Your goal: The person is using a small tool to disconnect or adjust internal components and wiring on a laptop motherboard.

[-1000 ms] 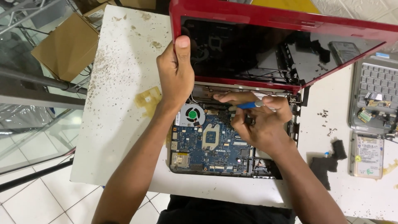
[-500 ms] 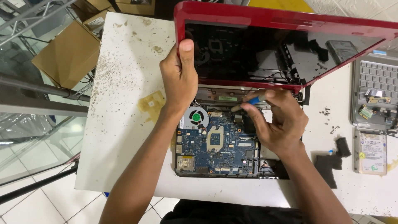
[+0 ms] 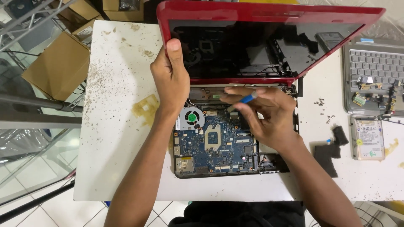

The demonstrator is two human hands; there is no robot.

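A red laptop (image 3: pixel 269 10) lies opened up on the white table (image 3: pixel 118 138), its blue motherboard (image 3: pixel 219 143) and round fan (image 3: pixel 191 118) bare. My left hand (image 3: pixel 170 80) grips the left edge of the raised screen lid, thumb on the dark bezel. My right hand (image 3: pixel 265 113) hovers over the upper part of the board near the hinge, holding a blue-handled screwdriver (image 3: pixel 246 100) with its tip pointing left and down toward the board.
A grey keyboard panel (image 3: pixel 372 77) with loose parts lies at the right, a hard drive (image 3: pixel 368 136) below it. Black pieces (image 3: pixel 328 155) and small screws (image 3: pixel 322 103) sit nearby. Cardboard boxes (image 3: pixel 57 65) stand off the table's left edge.
My right hand has shifted up toward the hinge area with the screwdriver. My left hand keeps its hold on the lid. The view moved slightly.
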